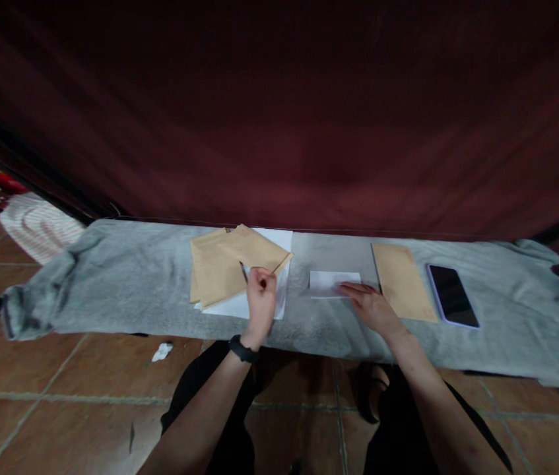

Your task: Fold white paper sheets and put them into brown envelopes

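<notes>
My left hand [262, 290], with curled fingers, is at the lower edge of the top brown paper envelope [254, 247] and appears to pinch it. That envelope lies askew over more brown envelopes [214, 274], and a dark shadow shows under its edge. White paper sheets [282, 297] stick out beneath the pile. My right hand [368, 305] rests with stretched fingers on the right part of a folded white paper [323, 284], which lies flat. Just right of that hand lies a single brown envelope [402, 280].
A phone [452, 295] with a light purple edge lies at the right on the grey cloth [125, 284] covering the long narrow surface. Behind it hangs a dark red curtain [309, 165]. A crumpled white scrap [162, 351] is on the tiled floor. Striped fabric [41, 224] hangs at left.
</notes>
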A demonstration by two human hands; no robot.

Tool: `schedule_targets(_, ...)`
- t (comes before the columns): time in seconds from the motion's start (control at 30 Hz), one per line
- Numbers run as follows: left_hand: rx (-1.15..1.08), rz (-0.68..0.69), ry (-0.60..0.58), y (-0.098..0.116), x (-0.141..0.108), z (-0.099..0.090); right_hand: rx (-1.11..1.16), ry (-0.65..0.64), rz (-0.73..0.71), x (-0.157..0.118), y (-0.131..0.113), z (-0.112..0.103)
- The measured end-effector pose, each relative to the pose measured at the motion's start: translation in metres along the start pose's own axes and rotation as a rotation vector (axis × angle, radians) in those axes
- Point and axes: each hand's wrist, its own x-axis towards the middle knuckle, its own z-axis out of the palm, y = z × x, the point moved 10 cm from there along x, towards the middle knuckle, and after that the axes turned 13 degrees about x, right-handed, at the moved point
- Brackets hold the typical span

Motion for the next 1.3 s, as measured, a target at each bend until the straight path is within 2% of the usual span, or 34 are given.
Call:
schedule_targets(0.07,0.268,0.375,-0.178,0.042,-0.026,0.033,-0.011,0.019,-0.061,0.001,-0.012,-0.005)
schedule_targets(0.13,0.532,0.732,-0.393,0.067,-0.064,0.075,-0.045,0.033,-0.124,0.001,-0.025,-0.009)
schedule_targets(0.2,0.771,1.006,-0.532,0.072,-0.097,0.107,-0.105,0.044,-0.173,0.000,-0.036,-0.013)
schedule_targets(0.27,0.973,1.139,-0.580,0.063,-0.112,0.126,-0.160,0.044,-0.200,-0.001,-0.042,-0.015)
schedule_targets(0.37,1.203,1.127,-0.566,0.043,-0.107,0.140,-0.190,0.018,-0.203,-0.001,-0.041,-0.015)
schedule_targets(0.47,1.308,1.119,-0.560,0.030,-0.097,0.146,-0.198,-0.028,-0.175,-0.002,-0.034,-0.010)
schedule_targets(0.57,1.309,1.134,-0.602,0.024,-0.093,0.150,-0.157,-0.058,-0.105,-0.006,-0.024,-0.002)
schedule_targets(0.7,1.287,1.099,-0.689,0.017,-0.093,0.152,0.024,-0.085,0.002,-0.013,-0.008,0.005)
schedule_targets(0.8,1.287,1.093,-0.680,0.015,-0.097,0.155,0.186,-0.077,0.096,-0.014,0.004,0.004)
schedule_targets(0.87,1.294,1.096,-0.648,0.015,-0.101,0.158,0.234,-0.006,0.172,-0.009,0.012,0.001)
schedule_targets(0.93,1.303,1.103,-0.622,0.016,-0.104,0.162,0.218,0.084,0.210,-0.001,0.016,-0.001)
schedule_targets(1.0,1.311,1.115,-0.618,0.017,-0.107,0.165,0.164,0.122,0.192,0.007,0.011,0.006)
schedule_targets(1.17,1.327,1.101,-0.615,0.017,-0.108,0.166,-0.048,0.062,0.161,0.015,-0.001,0.034)
schedule_targets(1.3,1.330,1.084,-0.620,0.015,-0.108,0.167,-0.177,0.070,0.203,0.010,0.002,0.035)
